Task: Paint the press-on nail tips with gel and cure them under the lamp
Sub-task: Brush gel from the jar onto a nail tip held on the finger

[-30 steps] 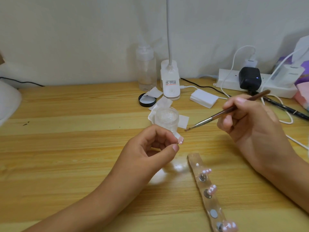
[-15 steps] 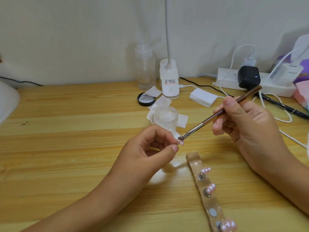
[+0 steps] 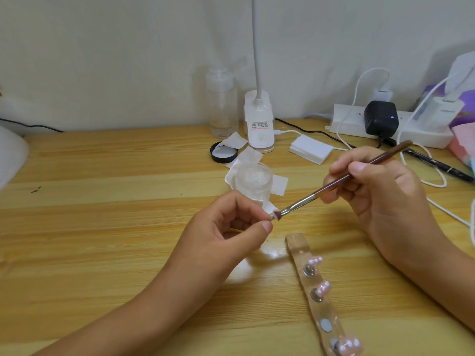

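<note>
My left hand point(image 3: 226, 227) pinches a small nail tip point(image 3: 273, 216) between thumb and fingers, held above the wooden desk point(image 3: 102, 227). My right hand point(image 3: 377, 191) grips a brown-handled gel brush point(image 3: 341, 181); its bristles touch the nail tip. A clear strip holder point(image 3: 312, 286) lies on the desk at the lower right with pink nail tips point(image 3: 322, 287) on some of its metal studs. A small clear gel jar point(image 3: 253, 181) stands on white wipes just behind my left hand. The white curing lamp point(image 3: 11, 152) shows at the far left edge.
A black jar lid point(image 3: 223, 152), a clear bottle point(image 3: 222, 104), a white clip-lamp base point(image 3: 259, 127) and a stack of white pads point(image 3: 309, 150) sit at the back. A power strip point(image 3: 385, 127) with chargers and cables and a black pen point(image 3: 437, 165) lie at the right.
My right hand has brought the brush down and left from a raised position until its bristles met the nail tip. My left hand has stayed in place with the tip.
</note>
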Available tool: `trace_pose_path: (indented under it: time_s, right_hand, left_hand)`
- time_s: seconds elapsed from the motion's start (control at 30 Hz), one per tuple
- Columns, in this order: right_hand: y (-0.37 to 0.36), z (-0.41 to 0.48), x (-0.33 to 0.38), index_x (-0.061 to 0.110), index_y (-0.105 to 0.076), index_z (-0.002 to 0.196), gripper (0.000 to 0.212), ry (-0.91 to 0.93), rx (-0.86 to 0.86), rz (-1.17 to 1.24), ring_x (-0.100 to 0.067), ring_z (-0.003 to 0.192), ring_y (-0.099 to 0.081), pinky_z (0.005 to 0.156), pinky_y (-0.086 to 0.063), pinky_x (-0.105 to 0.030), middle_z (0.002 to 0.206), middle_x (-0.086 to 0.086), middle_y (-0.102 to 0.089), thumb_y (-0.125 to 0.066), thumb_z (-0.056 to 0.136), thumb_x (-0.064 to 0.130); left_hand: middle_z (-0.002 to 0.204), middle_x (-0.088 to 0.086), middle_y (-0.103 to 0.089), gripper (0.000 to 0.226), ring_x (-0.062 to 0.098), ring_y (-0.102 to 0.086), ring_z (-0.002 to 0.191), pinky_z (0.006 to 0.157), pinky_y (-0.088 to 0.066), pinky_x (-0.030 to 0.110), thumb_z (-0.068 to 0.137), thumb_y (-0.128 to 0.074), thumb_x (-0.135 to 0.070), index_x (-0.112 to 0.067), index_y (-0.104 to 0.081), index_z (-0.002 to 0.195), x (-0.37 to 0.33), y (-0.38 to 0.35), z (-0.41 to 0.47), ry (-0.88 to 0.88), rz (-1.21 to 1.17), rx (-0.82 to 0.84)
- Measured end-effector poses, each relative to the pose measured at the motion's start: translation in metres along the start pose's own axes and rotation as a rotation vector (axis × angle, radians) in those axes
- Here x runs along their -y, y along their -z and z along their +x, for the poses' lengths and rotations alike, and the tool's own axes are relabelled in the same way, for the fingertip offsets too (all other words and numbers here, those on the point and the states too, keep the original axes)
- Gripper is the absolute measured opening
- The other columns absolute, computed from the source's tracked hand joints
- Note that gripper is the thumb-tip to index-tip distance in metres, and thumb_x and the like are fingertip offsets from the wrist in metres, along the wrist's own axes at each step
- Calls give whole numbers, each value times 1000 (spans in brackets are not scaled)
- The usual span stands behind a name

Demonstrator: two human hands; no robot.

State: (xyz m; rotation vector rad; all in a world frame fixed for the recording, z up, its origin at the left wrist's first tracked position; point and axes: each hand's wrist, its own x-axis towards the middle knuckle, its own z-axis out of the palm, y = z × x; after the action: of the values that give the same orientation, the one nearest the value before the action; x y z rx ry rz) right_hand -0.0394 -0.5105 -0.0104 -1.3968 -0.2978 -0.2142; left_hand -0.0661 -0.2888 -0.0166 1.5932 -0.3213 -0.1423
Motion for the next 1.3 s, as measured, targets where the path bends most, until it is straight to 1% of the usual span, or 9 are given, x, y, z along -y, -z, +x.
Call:
trace_pose_path:
  time_s: [0.2,0.3,0.53,0.7,0.83,0.93,1.03,1.17,1.3]
  right_hand:
    - [2,1,-1,24,-73,81,21,25,-4,40,-18,71,-67,70,-54,-24,73,-2,-68,-52,81,25]
    - [0,1,-2,23,-73,81,21,5,48,45,-19,71,-68,69,-54,-24,73,-3,-69,-52,81,25]
    - [2,3,0,24,-74,76,32,-20,-41,40,-17,68,-67,67,-54,-23,71,-3,-68,-45,86,14]
    - [-1,2,-1,23,-73,75,30,-73,-4,9,-17,65,-67,64,-55,-24,69,-4,-68,-46,86,16]
    - [3,4,0,22,-73,74,27,-92,-105,15,-16,63,-66,62,-54,-22,67,-3,-67,-48,85,19]
    - [1,4,1,23,-74,74,31,-81,-36,56,-16,64,-66,62,-54,-22,68,-3,-67,-46,85,17]
    - [-2,3,1,22,-74,75,31,-97,14,45,-17,64,-66,63,-54,-24,68,-5,-67,-45,85,16]
    - [0,5,0,20,-73,73,29,-126,-50,52,-16,64,-66,62,-54,-23,67,-4,-67,-46,84,17]
    - [-1,3,0,21,-74,74,32,-114,32,91,-17,64,-66,62,-54,-24,68,-5,-67,-45,85,14]
  left_hand:
    - [73,-13,-68,8,3,-59,65,62,-48,14,75,-70,-21,-28,-68,73,-2,0,0,14,-3,-15]
    - [72,-13,-67,6,4,-59,65,62,-48,14,71,-73,-27,-30,-68,72,-4,-1,-1,15,-4,-10]
    - [70,-13,-67,9,4,-58,63,61,-48,14,74,-69,-19,-28,-68,71,-4,-1,0,10,-6,-10]
    - [75,-11,-66,7,2,-58,69,65,-46,14,70,-69,-36,-32,-69,76,-3,0,0,-19,20,6]
    - [80,-1,-67,10,3,-57,72,64,-46,15,70,-68,-37,-30,-69,78,-2,0,-1,-17,23,5]
    - [86,5,-69,9,4,-57,74,65,-47,15,71,-69,-35,-30,-69,78,-1,-1,-1,-16,32,16]
    - [79,-4,-67,8,2,-56,72,64,-46,13,70,-69,-35,-31,-69,77,-2,-1,-1,-19,30,17]
    - [85,3,-68,10,3,-57,74,65,-46,14,70,-68,-37,-31,-69,78,-1,0,-1,-10,30,9]
    - [76,-11,-66,10,3,-57,69,64,-46,14,68,-69,-38,-32,-69,76,-1,-1,0,1,23,0]
